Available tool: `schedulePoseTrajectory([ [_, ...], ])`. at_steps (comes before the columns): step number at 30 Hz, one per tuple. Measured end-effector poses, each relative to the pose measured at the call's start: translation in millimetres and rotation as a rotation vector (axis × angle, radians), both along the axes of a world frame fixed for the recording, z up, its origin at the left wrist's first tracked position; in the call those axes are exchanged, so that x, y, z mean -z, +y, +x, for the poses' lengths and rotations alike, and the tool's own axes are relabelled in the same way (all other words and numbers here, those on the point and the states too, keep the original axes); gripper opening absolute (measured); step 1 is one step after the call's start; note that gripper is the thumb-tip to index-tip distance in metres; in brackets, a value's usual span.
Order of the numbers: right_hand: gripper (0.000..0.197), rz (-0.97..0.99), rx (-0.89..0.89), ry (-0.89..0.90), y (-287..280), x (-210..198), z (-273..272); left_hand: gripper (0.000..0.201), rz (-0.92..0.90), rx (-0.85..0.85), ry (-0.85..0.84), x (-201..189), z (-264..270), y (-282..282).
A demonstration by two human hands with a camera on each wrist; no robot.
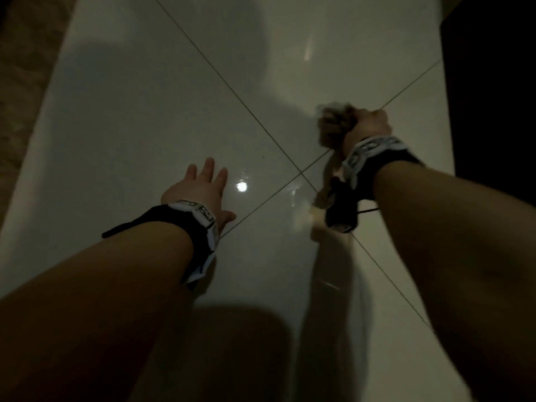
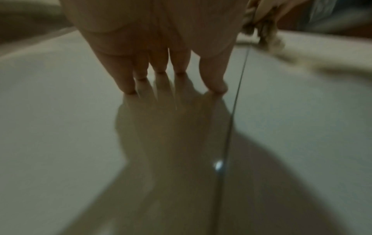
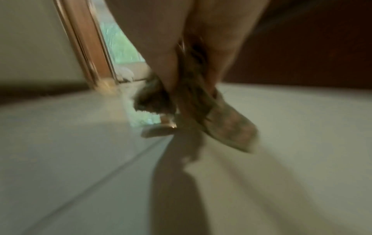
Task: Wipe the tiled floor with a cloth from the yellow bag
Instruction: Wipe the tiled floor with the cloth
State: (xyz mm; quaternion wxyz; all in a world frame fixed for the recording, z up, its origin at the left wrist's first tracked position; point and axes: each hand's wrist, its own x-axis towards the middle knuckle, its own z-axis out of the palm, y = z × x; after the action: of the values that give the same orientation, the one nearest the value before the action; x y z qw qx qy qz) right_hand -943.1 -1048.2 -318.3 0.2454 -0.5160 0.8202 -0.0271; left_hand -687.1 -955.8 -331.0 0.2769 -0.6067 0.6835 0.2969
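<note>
My right hand [image 1: 367, 126] grips a bunched brownish cloth [image 1: 333, 124] above the glossy pale tiled floor [image 1: 150, 111], close to where two grout lines cross. In the right wrist view the cloth [image 3: 227, 125] hangs from between my curled fingers [image 3: 225, 52], blurred, its loose end just over the floor [image 3: 70, 143]. My left hand [image 1: 203, 187] is spread flat with straight fingers. In the left wrist view its fingertips [image 2: 128, 89] touch the floor [image 2: 60, 127] beside a grout line. The cloth [image 2: 265, 31] shows at the top right there. No yellow bag is in view.
A dark cabinet or wall [image 1: 493, 82] stands at the right edge. A brown rough strip [image 1: 23, 68] borders the tiles on the left. A wooden door frame [image 3: 84, 44] with a bright opening shows far off in the right wrist view. My legs' shadow lies near the bottom.
</note>
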Motion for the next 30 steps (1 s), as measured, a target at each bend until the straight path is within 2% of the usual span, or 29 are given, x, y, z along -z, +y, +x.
schedulePoseTrajectory([
  [3,0.057,0.167,-0.155,0.116,-2,11,-16,0.094,0.016,-0.029,0.014,0,4,1],
  [7,0.067,0.232,-0.232,0.293,19,13,4,0.095,0.019,-0.012,0.034,-1,3,-1],
  [9,0.068,0.243,-0.293,0.320,27,9,19,0.095,0.016,-0.005,0.032,-2,3,-1],
  [14,0.060,0.188,-0.413,0.256,52,3,71,0.097,-0.009,0.015,0.032,-7,8,5],
  [17,0.050,0.184,-0.529,0.165,68,2,114,0.083,-0.014,-0.002,0.078,-12,20,17],
  [19,0.045,0.181,-0.610,0.093,81,1,145,0.081,-0.045,-0.039,0.100,-15,36,26],
  [23,0.037,0.206,-0.691,0.000,112,2,204,0.085,-0.058,-0.125,0.031,-24,91,42],
  [26,0.037,0.223,-0.655,-0.045,126,0,239,0.071,-0.053,-0.202,-0.024,-38,139,56],
  [28,0.037,0.239,-0.567,-0.098,132,-5,257,0.061,-0.063,-0.263,-0.016,-47,166,69],
  [30,0.039,0.267,-0.552,-0.122,141,-6,275,0.055,-0.071,-0.287,0.007,-52,185,83],
])
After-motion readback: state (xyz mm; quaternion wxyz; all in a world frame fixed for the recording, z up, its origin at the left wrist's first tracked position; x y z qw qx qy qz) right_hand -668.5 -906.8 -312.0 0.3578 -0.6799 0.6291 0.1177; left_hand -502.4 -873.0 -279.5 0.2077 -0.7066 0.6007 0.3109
